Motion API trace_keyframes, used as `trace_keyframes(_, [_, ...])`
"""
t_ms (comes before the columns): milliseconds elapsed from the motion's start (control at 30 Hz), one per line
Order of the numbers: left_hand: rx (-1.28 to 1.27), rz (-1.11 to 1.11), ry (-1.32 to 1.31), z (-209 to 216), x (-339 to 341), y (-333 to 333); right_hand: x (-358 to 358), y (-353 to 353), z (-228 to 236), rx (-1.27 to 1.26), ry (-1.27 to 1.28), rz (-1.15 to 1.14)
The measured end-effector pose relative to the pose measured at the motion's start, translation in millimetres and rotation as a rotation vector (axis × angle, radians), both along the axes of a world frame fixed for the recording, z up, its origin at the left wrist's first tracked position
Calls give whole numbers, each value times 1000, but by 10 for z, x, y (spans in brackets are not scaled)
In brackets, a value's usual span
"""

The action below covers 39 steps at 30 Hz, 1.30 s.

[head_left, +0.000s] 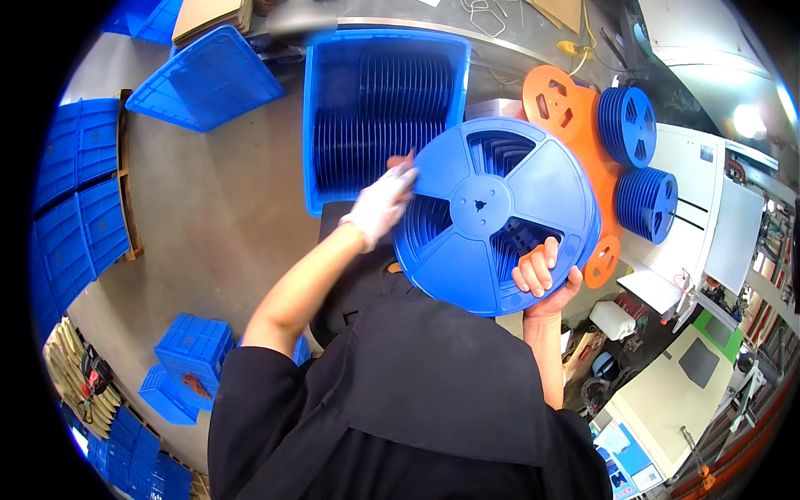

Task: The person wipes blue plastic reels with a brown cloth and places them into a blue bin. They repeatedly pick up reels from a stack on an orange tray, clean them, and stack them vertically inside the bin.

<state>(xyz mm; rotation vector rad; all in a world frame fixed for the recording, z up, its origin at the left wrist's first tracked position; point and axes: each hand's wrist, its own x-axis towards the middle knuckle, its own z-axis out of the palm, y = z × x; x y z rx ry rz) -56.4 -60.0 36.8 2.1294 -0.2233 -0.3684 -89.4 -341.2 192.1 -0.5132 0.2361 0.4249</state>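
Note:
A stack of large blue plastic reels (482, 204), round with wedge-shaped openings, is in front of my chest. My right hand (546, 275) grips the reels at the lower right, fingers in one opening and thumb by the rim. A bit of orange shows beside those fingers; I cannot make out what it is. My left hand (383, 202), in a white glove with bare fingertips, is at the reels' left rim. Motion blurs its fingers, so whether it grips the rim is unclear. Just beyond it stands a blue bin (310, 125) holding rows of upright dark-blue reels.
At the right, an orange rack (590, 137) carries two smaller stacks of blue reels (637, 125). A tilted blue lid or crate (207, 79) is at the far left. Blue crates (79, 150) stand on pallets at left, others (193, 346) lower left. A metal table (400, 15) runs behind.

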Motion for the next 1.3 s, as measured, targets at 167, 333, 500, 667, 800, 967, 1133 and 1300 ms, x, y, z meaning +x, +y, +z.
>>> trace_keyframes(167, [136,-102,-317,239,-477,633,-33,-34,-78,105,-15,-69])
trace_keyframes(333, [336,-407,-341,612,-442,398,60,1,-123,169,-23,-50])
trace_keyframes(500, [287,-460,-483,555,-367,448,261,50,16,87,-11,-13])
trace_keyframes(667, [-62,-296,-287,612,-441,535,417,332,391,-508,317,-271])
trace_keyframes(800, [-786,191,423,717,-614,617,296,-58,82,-287,49,-30])
trace_keyframes(967, [-1188,464,656,732,-575,830,83,-190,-1,-264,180,-128])
trace_keyframes(1133, [-1330,579,729,537,-616,881,-125,-309,-148,-148,219,-170])
trace_keyframes(1300, [-1352,596,772,255,-632,929,-229,-338,-237,-161,236,-182])
